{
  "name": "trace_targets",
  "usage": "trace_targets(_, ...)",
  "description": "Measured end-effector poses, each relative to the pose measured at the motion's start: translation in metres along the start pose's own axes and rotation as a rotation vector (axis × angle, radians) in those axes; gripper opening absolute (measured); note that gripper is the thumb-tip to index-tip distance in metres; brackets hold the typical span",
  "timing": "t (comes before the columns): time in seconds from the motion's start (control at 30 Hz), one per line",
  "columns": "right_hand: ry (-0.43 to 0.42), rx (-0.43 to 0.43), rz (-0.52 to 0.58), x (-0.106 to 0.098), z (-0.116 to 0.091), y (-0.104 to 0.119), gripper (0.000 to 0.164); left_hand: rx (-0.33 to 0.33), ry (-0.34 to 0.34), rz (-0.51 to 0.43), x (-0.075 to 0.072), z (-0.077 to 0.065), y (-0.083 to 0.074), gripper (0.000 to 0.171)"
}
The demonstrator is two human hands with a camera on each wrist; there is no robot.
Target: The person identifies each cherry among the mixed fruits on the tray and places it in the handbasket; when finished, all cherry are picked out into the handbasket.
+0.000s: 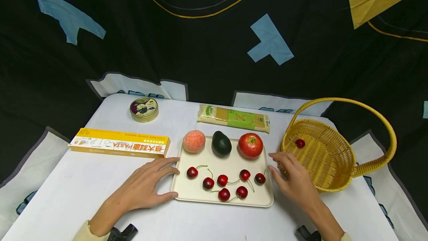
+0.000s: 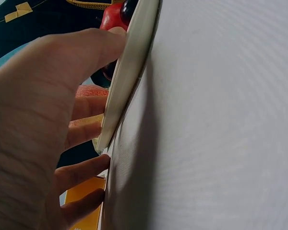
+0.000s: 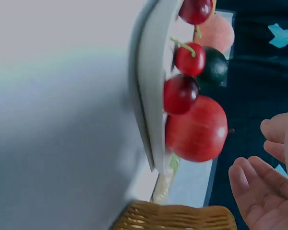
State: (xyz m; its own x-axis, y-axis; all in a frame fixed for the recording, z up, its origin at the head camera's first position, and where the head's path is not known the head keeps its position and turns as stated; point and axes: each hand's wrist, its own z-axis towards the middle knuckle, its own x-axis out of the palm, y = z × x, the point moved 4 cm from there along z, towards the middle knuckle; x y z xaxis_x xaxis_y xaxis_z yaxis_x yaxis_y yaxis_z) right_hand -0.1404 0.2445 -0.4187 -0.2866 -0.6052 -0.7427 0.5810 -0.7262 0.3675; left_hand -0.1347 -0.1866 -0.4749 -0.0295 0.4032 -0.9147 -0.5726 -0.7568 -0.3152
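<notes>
A cream tray [image 1: 187,193] lies on the white table, bearing a peach [image 1: 194,141], an avocado [image 1: 221,144], a red apple [image 1: 250,145] and several cherries [image 1: 222,180] with stems. My left hand [image 1: 147,183] is at the tray's left edge, thumb and fingers spread; in the left wrist view its thumb [image 2: 105,44] touches the rim. Between the tray and a yellow wicker basket [image 1: 337,148] hovers my right hand [image 1: 294,179], fingers loosely bent and holding nothing. One cherry [image 1: 300,143] lies inside the basket, whose handle arches over it.
Behind the tray lies a clear pack of noodles [image 1: 234,118] with a green label. A yellow and white pasta box [image 1: 120,143] sits at the left, a round tin [image 1: 144,109] behind it. A black cloth [image 1: 200,47] hangs beyond the table.
</notes>
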Motion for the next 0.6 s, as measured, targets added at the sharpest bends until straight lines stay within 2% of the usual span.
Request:
trace_targets(0.2, 0.093, 0.052, -0.002, 0.014, -0.009, 0.002, 0.044, 0.01, -0.008, 0.003, 0.0, 0.0, 0.001, 0.052)
trace_targets(0.4, 0.131, 0.056, -0.007, 0.023, -0.016, 0.003, 0.037, 0.014, -0.01, -0.002, 0.0, 0.001, 0.0, 0.052)
trace_targets(0.6, 0.205, 0.109, -0.058, 0.029, -0.018, 0.004, 0.033, 0.011, -0.01, -0.008, -0.001, 0.001, 0.0, 0.053)
